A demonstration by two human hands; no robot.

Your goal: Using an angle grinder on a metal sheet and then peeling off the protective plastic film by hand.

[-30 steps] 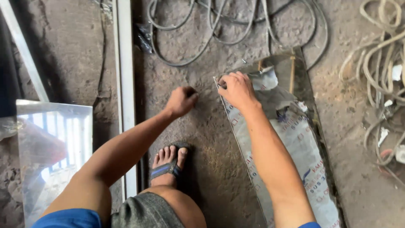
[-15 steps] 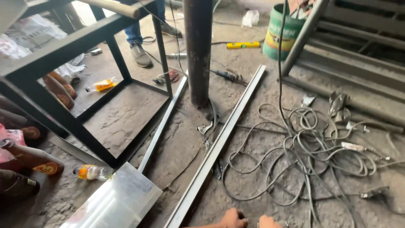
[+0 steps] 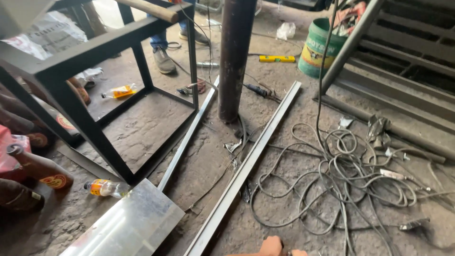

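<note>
Starting from the left: a black metal frame (image 3: pixel 95 95) stands on the dirt floor (image 3: pixel 199 166), with a plastic bottle (image 3: pixel 106 187) lying by its near corner and a shiny metal sheet (image 3: pixel 128 223) just past that. 2 long steel channels (image 3: pixel 251 161) run diagonally toward a rusty pole (image 3: pixel 234 57). Only knuckles peek in at the bottom edge: left hand (image 3: pixel 271 246), right hand (image 3: pixel 298 252), just beside the nearer channel's low end. Can't tell their grip, too cropped. Off to the right, tangled cable (image 3: pixel 350 175) and a green bucket (image 3: pixel 322 47).
</note>
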